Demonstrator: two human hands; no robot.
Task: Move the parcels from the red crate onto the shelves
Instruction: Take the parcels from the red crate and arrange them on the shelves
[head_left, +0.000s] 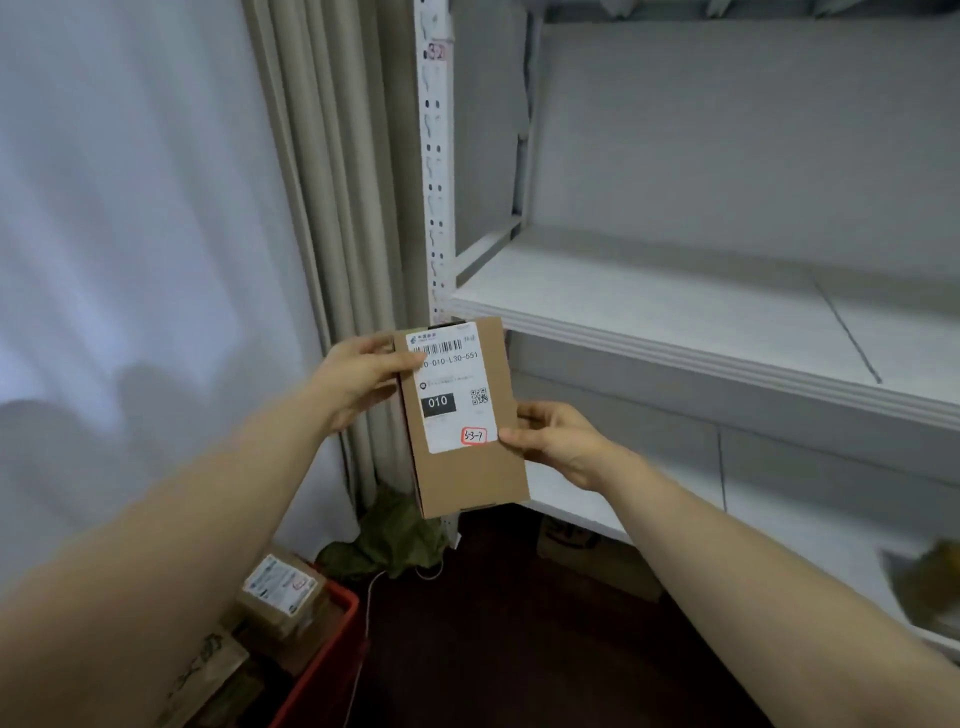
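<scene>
Head view: the person stands at the white shelves with a brown cardboard box (470, 470) held up in both hands, its label (451, 387) turned toward the camera. The left hand (358, 374) grips the top left edge, with the thumb lying over the label. The right hand (550, 436) pinches the right edge, thumb on top and fingers behind. The box hangs in the air just in front of the middle shelf (675, 322), resting on nothing. Down at the lower left, the red crate (322, 680) has more parcels (280, 584) in it, so the job looks only partly done. I'd say this is the carry-and-check step, reading the handwritten mark (474, 435) before choosing a spot. Next the box wants lifting a little, carrying right over the front lip, and setting down flat on the shelf board
</scene>
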